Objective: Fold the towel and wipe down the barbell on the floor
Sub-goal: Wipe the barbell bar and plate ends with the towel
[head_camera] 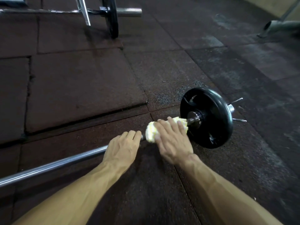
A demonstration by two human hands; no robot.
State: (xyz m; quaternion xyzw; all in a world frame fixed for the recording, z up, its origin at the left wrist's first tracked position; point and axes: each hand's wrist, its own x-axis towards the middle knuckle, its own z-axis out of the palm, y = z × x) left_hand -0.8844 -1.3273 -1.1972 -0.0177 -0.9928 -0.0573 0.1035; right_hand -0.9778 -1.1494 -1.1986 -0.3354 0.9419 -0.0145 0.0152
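A steel barbell [53,165] lies on the rubber floor, running from the lower left up to a black weight plate [215,116] at its right end. A folded yellow-and-white towel [151,132] is wrapped over the bar just left of the plate's collar. My right hand [173,140] grips the towel around the bar, its image slightly blurred. My left hand [123,148] curls over the bare bar right beside the towel.
A second barbell with a black plate [112,17] and chrome sleeve [129,12] stands at the top, beside a chrome frame leg [85,10]. A grey metal base [279,28] sits at the top right. Rubber floor tiles have raised seams [87,119].
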